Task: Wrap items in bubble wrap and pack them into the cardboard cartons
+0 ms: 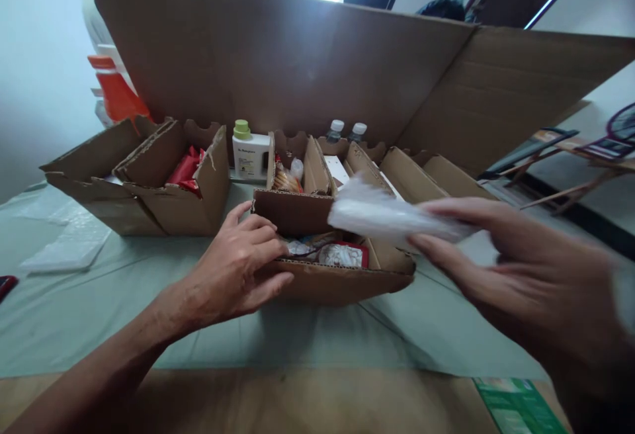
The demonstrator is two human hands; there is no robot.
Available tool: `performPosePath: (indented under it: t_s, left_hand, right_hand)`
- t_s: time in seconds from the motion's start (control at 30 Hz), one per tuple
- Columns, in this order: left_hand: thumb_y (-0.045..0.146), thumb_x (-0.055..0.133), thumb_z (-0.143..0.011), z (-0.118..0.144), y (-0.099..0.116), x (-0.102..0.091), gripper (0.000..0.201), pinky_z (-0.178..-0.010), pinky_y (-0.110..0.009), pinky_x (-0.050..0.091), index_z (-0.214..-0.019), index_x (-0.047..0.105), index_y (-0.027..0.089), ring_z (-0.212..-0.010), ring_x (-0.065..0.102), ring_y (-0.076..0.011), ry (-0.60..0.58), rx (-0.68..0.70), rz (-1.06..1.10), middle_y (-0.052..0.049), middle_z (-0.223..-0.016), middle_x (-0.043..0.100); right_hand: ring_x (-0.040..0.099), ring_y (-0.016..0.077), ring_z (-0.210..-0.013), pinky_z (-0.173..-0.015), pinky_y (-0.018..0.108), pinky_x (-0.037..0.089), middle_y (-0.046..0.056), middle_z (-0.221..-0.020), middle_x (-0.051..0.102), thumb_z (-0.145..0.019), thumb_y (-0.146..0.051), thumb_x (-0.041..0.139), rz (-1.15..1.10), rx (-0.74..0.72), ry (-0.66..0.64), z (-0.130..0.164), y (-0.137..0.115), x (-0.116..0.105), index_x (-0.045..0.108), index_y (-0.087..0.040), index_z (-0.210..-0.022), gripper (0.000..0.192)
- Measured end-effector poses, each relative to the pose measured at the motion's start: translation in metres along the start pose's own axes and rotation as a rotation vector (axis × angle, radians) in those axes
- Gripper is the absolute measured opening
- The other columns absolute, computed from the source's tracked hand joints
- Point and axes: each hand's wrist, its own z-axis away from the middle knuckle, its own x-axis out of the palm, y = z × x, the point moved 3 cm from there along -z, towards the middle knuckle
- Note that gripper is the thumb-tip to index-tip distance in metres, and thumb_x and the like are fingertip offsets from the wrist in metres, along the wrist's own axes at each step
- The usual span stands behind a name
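Observation:
My right hand [526,262] pinches a whitish translucent plastic packet [391,217] between thumb and fingers, above the right end of a small open cardboard box [337,285]. Motion blurs the packet, so its contents cannot be made out. My left hand [251,259] grips the left end of that box, with fingers over the rim and the thumb along its front. Inside the box lie a red-edged pack with white pieces [343,255] and some clear plastic wrapping, partly hidden by the front wall.
Behind stand several open cardboard bins, one with a red packet [186,168]. A white bottle with a green cap [251,153] stands between bins. A tall cardboard panel [307,57] rises behind. Plastic sleeves [69,242] lie left; a green packet [520,405] lies at the front right.

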Motion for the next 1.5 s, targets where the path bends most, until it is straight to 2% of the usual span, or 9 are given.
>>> performPosePath:
  t_s: [0.1,0.27,0.4,0.57,0.8,1.0,1.17,1.33,1.5]
  left_hand:
    - [0.031,0.065,-0.09,0.001,0.001,0.002,0.011,-0.121,-0.06,0.03,-0.093,0.073,0.023,-0.099,0.066,-0.0252,0.013,0.007,-0.008,-0.004,-0.089,0.074]
    - [0.03,0.065,-0.09,-0.001,0.0,0.003,0.008,-0.121,-0.061,0.031,-0.09,0.071,0.024,-0.093,0.065,-0.0236,0.009,-0.007,0.017,-0.003,-0.086,0.072]
    - [0.028,0.065,-0.091,-0.003,0.0,0.001,0.009,-0.12,-0.06,0.031,-0.089,0.069,0.02,-0.093,0.065,-0.0231,0.002,-0.011,0.05,-0.003,-0.087,0.072]
    - [0.028,0.065,-0.091,-0.006,0.0,0.001,0.011,-0.119,-0.058,0.032,-0.089,0.069,0.019,-0.091,0.065,-0.0229,-0.004,-0.008,0.065,-0.004,-0.086,0.072]
    - [0.03,0.062,-0.093,-0.006,-0.003,0.0,0.015,-0.119,-0.057,0.033,-0.096,0.07,0.018,-0.089,0.066,-0.0221,-0.008,-0.009,0.039,-0.004,-0.087,0.072]
    - [0.037,0.07,-0.09,0.002,-0.006,0.002,0.042,-0.118,-0.057,0.037,-0.127,0.063,0.017,-0.123,0.061,-0.0313,0.193,-0.038,-0.05,-0.015,-0.128,0.068]
    - [0.037,0.072,-0.09,0.05,-0.005,0.012,0.076,-0.121,-0.055,0.037,-0.157,0.036,0.029,-0.147,0.043,-0.0331,0.421,-0.32,0.099,-0.014,-0.16,0.043]
    - [0.051,0.071,-0.088,0.099,-0.009,0.053,0.087,-0.12,-0.06,0.037,-0.161,0.029,0.029,-0.146,0.045,-0.0362,0.344,-0.698,0.513,-0.014,-0.163,0.04]
    - [0.055,0.075,-0.081,0.091,-0.012,0.081,0.088,-0.119,-0.055,0.038,-0.154,0.037,0.023,-0.144,0.047,-0.0363,0.304,-0.786,0.783,-0.017,-0.158,0.045]
  right_hand:
    - [0.07,0.019,-0.086,-0.077,0.037,0.051,0.0,-0.096,0.078,-0.092,-0.048,0.07,-0.045,-0.355,-0.299,-0.038,-0.028,0.055,0.077,-0.027,-0.101,0.024]
    - [0.069,0.0208,-0.074,-0.064,0.029,0.043,0.002,-0.082,0.076,-0.082,-0.018,0.079,0.239,-0.392,-0.716,-0.061,-0.041,0.123,0.075,-0.022,-0.099,0.018]
    - [0.07,0.0192,-0.076,-0.061,0.028,0.035,0.005,-0.085,0.078,-0.089,-0.011,0.068,0.447,-0.424,-1.072,-0.062,-0.054,0.134,0.077,-0.019,-0.096,0.014]
    - [0.068,0.0182,-0.068,-0.058,0.03,0.032,0.007,-0.08,0.077,-0.093,-0.007,0.06,0.528,-0.408,-1.161,-0.065,-0.064,0.132,0.078,-0.016,-0.085,0.022]
    - [0.069,0.0185,-0.07,-0.061,0.027,0.038,0.006,-0.083,0.078,-0.096,-0.022,0.066,0.544,-0.376,-0.99,-0.057,-0.054,0.115,0.078,-0.017,-0.1,0.013]
    - [0.075,0.0254,-0.093,-0.08,0.037,0.053,0.007,-0.105,0.08,-0.097,-0.031,0.062,0.405,-0.42,-0.361,-0.033,-0.03,0.049,0.073,-0.021,-0.104,0.017]
    - [0.072,0.0255,-0.113,-0.099,0.042,0.054,0.006,-0.119,0.077,-0.098,-0.029,0.062,0.09,-0.198,0.042,0.034,0.004,0.004,0.071,-0.025,-0.108,0.015]
    - [0.071,0.0255,-0.109,-0.091,0.042,0.058,0.01,-0.126,0.073,-0.093,-0.042,0.065,-0.2,0.211,0.0,0.1,0.036,0.047,0.063,-0.023,-0.13,0.042]
    - [0.07,0.029,-0.104,-0.094,0.045,0.056,0.013,-0.119,0.074,-0.081,-0.056,0.07,-0.447,0.419,-0.073,0.105,0.04,0.104,0.064,-0.02,-0.123,0.056]
